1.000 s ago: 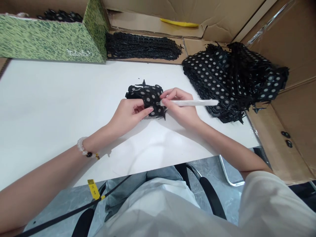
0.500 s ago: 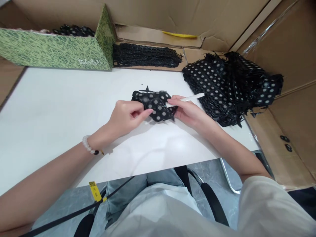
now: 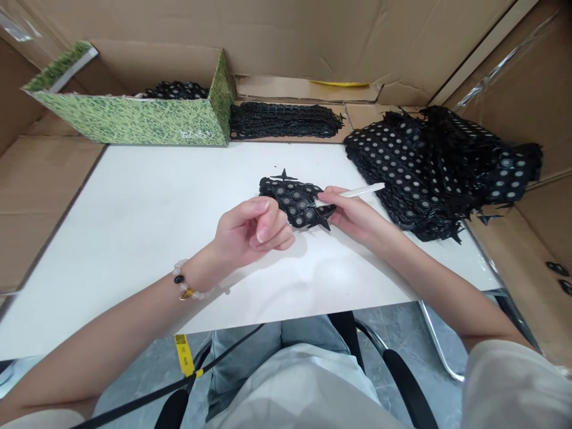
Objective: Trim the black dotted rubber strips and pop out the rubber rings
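Note:
My right hand grips a slim white pen-shaped knife, its tip over a small black sheet of moulded discs with grey centres. The fingers of that hand also touch the sheet's right edge, beside a pointed star-shaped black end. Just left of the sheet, my left hand is turned palm up with its fingers curled closed. Whatever may be inside those fingers is hidden. A loose black star-shaped scrap lies just behind the sheet.
A large heap of black dotted sheets rests at the right. Behind, a stack of black strips lies beside a green patterned box containing black pieces. Cardboard walls enclose the white table. Two small black pieces lie far right.
My left hand has drawn back from the sheet and turned palm up, fingers curled. My right hand keeps the knife at the sheet. The head view has shifted a little.

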Tool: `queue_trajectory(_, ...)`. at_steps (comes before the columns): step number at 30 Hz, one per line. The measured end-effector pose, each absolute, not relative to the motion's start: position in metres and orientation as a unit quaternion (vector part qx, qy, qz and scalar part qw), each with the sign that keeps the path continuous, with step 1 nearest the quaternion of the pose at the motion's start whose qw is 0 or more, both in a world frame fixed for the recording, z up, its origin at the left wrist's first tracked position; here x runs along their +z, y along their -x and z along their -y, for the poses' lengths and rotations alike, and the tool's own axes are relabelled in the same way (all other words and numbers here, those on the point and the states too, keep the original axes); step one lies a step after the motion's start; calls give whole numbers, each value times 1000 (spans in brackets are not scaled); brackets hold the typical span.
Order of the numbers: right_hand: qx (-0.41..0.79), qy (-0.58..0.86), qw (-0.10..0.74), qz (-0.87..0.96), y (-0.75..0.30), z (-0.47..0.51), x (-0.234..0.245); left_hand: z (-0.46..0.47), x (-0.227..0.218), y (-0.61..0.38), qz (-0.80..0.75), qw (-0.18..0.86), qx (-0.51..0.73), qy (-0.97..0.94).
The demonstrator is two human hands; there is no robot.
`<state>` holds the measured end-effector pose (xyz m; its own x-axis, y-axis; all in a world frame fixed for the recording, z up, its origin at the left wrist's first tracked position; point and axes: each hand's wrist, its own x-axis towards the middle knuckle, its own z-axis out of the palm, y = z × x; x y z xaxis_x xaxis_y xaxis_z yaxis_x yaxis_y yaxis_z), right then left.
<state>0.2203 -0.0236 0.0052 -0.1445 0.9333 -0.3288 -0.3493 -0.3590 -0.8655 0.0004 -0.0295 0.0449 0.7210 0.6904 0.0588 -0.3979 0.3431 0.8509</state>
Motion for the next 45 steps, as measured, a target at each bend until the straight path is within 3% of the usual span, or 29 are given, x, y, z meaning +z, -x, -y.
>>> queue_trajectory(7, 689, 459, 458, 324, -220, 23, 5, 30, 49, -3, -222, 779, 306, -500)
queue_trajectory(22, 693, 460, 438, 342, -221, 23, 3, 33, 43, -2, -135, 785, 319, -514)
queue_trajectory(45, 689, 469, 434, 342, -219, 25, 4, 33, 38, -5, -163, 782, 302, -520)
